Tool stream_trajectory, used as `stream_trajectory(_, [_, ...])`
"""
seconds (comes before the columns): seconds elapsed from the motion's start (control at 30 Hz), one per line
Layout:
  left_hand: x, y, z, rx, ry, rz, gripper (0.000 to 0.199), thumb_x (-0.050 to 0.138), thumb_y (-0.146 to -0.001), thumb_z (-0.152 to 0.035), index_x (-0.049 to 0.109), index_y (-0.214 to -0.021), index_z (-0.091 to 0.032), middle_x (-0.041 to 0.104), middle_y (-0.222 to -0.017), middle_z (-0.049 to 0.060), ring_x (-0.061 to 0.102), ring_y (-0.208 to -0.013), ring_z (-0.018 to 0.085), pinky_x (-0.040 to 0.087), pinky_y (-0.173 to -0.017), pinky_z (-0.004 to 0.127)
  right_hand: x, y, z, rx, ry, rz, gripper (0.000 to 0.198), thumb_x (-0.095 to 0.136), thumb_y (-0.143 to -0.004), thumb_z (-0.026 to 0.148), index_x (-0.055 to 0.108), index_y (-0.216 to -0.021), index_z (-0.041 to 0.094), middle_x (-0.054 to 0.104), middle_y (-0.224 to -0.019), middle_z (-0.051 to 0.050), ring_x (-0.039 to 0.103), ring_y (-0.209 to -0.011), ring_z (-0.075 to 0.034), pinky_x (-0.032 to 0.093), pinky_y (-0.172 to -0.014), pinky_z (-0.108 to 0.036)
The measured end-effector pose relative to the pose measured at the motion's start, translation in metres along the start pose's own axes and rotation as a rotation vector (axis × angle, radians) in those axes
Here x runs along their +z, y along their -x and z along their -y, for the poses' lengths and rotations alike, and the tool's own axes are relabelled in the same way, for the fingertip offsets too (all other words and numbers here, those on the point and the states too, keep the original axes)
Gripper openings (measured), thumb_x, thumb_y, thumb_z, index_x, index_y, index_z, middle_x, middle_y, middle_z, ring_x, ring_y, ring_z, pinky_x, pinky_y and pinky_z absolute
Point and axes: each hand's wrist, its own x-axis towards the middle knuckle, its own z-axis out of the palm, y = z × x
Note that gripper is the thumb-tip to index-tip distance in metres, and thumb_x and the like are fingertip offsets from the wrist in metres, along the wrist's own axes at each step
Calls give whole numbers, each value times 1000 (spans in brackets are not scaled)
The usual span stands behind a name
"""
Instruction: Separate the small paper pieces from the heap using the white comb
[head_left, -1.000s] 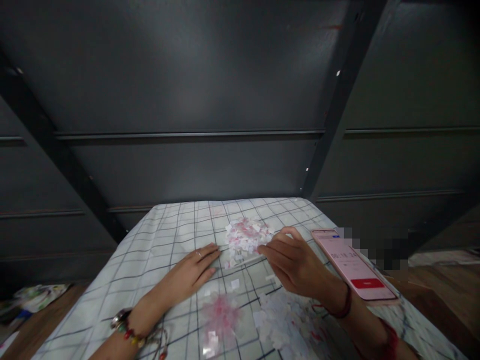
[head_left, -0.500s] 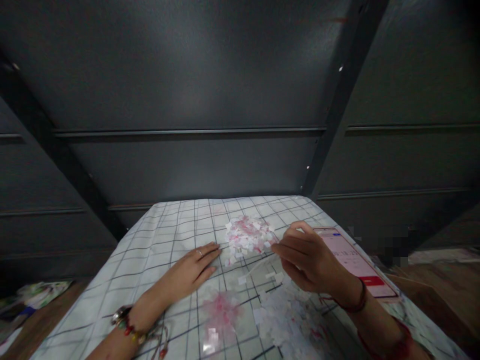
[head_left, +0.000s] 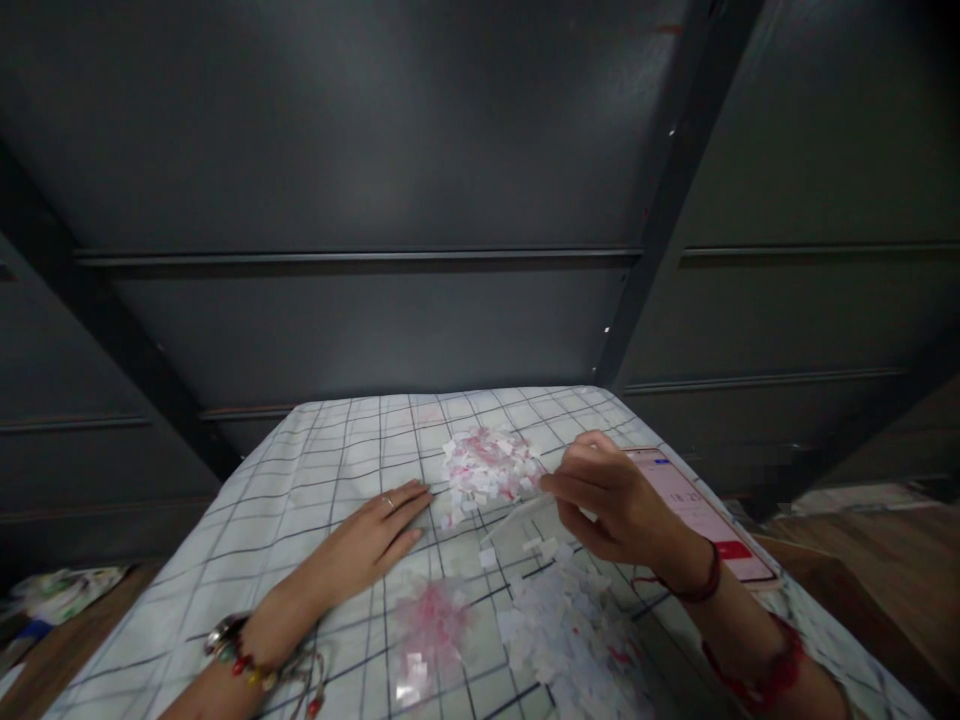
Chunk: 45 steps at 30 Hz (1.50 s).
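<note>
My left hand (head_left: 367, 545), wearing a ring, lies flat on the checked tablecloth (head_left: 337, 460) with its fingers stretched out. Its fingertips are just left of a heap of small white and pink paper scraps (head_left: 491, 465). At the right edge of that heap, my right hand (head_left: 619, 505) has thumb and fingers pinched together. Whatever is between those fingertips is too small to make out. A thin whitish strip (head_left: 517, 515) lies below the fingertips. Nearer to me spreads a larger heap of mostly white scraps (head_left: 570, 635). Left of it lies a pink, see-through bunch (head_left: 435, 620).
A lit phone (head_left: 694, 505) lies at the table's right side, partly behind my right hand. Dark panels (head_left: 390, 340) rise behind the far table edge. On the floor at left is a crumpled packet (head_left: 64, 590); a brown box (head_left: 840, 600) stands at right.
The view has shifted slightly, so everything appears a little further left and up. Both hands keep nearly the same place and pose; no scraps have visibly moved.
</note>
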Motion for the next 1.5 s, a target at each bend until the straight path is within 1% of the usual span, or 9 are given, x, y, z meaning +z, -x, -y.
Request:
stream_trajectory(0.07, [1, 0, 1, 2, 0, -11, 41, 31, -98, -36, 39, -134, -18, 44, -138, 9, 42, -125, 22, 37, -102, 39, 0, -1, 0, -4, -17, 28, 17, 39, -76, 9, 53, -75, 18, 43, -59, 1, 36, -60, -14, 33, -61, -31])
stream_trajectory(0.17, [2, 0, 2, 16, 0, -23, 41, 31, -98, -36, 39, -134, -20, 44, -138, 7, 42, -124, 21, 37, -102, 38, -5, 0, -3, 8, -34, 3, 16, 39, -73, 9, 51, -69, 19, 38, -56, 3, 33, -56, -13, 30, -56, -29])
stream_trajectory(0.4, [2, -1, 2, 24, -1, -11, 41, 31, -98, -35, 41, -133, -18, 44, -138, 9, 41, -125, 22, 37, -102, 39, -18, 4, -11, 48, -39, -68, 13, 42, -75, 10, 51, -76, 20, 42, -56, 3, 36, -56, -12, 33, -58, -30])
stream_trajectory(0.6, [6, -2, 4, 45, 15, -48, 40, 33, -97, -36, 41, -134, -21, 46, -137, 7, 43, -124, 22, 36, -102, 39, -8, 5, -10, 57, 66, -51, 15, 41, -77, 11, 52, -73, 20, 44, -56, 3, 37, -56, -13, 32, -59, -30])
stream_trajectory(0.73, [8, -3, 5, 32, 0, -32, 42, 32, -97, -38, 40, -135, -22, 46, -137, 6, 42, -124, 22, 37, -102, 39, -4, 6, -12, 49, 85, -25, 16, 40, -77, 12, 52, -70, 19, 44, -56, 2, 36, -57, -13, 31, -60, -30])
stream_trajectory(0.93, [9, -5, 4, 16, -6, -9, 45, 29, -97, -42, 42, -134, -19, 46, -137, 8, 42, -124, 23, 37, -102, 40, -4, 6, -14, 101, 157, 10, 18, 39, -78, 11, 53, -67, 18, 43, -55, 1, 35, -57, -13, 30, -61, -30])
stream_trajectory(1.17, [10, -6, 5, 4, -3, -16, 45, 30, -97, -43, 38, -136, -21, 44, -139, 7, 41, -125, 23, 35, -103, 40, 0, 1, -4, 36, 123, 46, 23, 37, -79, 11, 53, -64, 18, 44, -56, 0, 37, -60, -15, 31, -62, -30])
stream_trajectory(1.37, [9, -6, 5, 0, -5, -14, 44, 31, -97, -40, 39, -135, -19, 43, -139, 8, 41, -125, 23, 35, -103, 40, -3, 3, -8, 130, 203, 16, 23, 39, -78, 10, 55, -64, 17, 45, -54, 1, 35, -57, -13, 30, -64, -31])
stream_trajectory(1.5, [8, -5, 5, -6, -10, -4, 44, 32, -97, -39, 39, -135, -18, 43, -140, 8, 40, -126, 23, 35, -103, 41, 0, -2, -1, 106, 197, 49, 25, 38, -78, 11, 54, -61, 17, 45, -54, 0, 36, -58, -14, 30, -62, -31])
